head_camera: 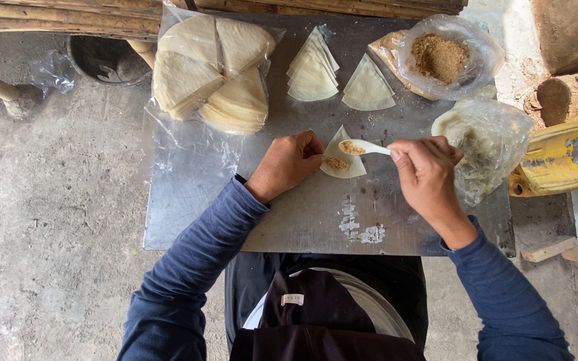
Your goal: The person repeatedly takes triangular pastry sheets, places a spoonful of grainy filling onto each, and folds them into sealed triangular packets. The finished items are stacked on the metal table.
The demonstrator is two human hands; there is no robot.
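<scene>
Bare concrete surrounded a metal surface (188,200). We found the left hand (287,164) pinching the wrapper (346,168) at its edge, the right hand (428,170) gripping a filled spoon (364,147) over it. We judged the wrapper thin, limp, tearable; best held by its edges.

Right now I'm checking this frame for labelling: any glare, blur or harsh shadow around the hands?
Head view: soft, even daylight, no harsh shadows; the grey metal tabletop has a dull sheen, with glare only on the clear plastic bag of brown filling; left hand, right hand and small white spoon are sharp, without motion blur.
</scene>
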